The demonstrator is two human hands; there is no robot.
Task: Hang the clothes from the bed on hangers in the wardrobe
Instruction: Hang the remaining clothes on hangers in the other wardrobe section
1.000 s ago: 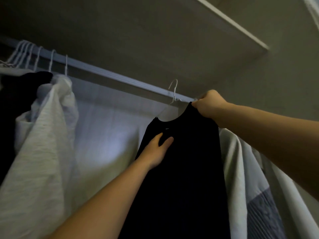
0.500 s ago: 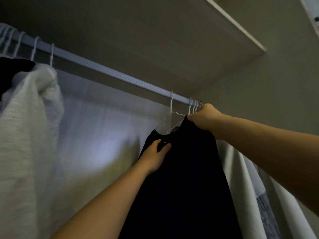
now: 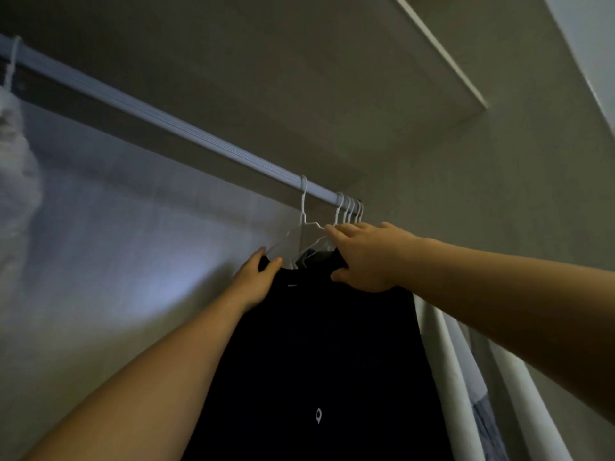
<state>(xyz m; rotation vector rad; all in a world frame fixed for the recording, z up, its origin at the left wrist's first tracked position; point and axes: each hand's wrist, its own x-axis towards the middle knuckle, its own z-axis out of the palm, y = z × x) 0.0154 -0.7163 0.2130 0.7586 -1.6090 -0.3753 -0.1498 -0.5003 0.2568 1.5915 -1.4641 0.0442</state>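
Black garment [image 3: 316, 344] on hanger [image 3: 304, 224], its shoulders in the pinch of left hand [image 3: 254, 281] and right hand [image 3: 366, 257].

Black top [image 3: 316, 361]: matt, soft cloth. Hanger [image 3: 303, 207]: thin white wire, smooth. Rail [image 3: 166, 124]: smooth, slight sheen. Far-left garment [image 3: 16, 181]: fuzzy, rough knit. Shelf [image 3: 332, 78]: matt.

Black garment [image 3: 316, 361], top bunched at a white wire hanger [image 3: 303, 207], long body hanging straight down, small white mark low on the front. Hanger hooked over the wardrobe rod [image 3: 166, 123], just left of other hooks [image 3: 349, 207].
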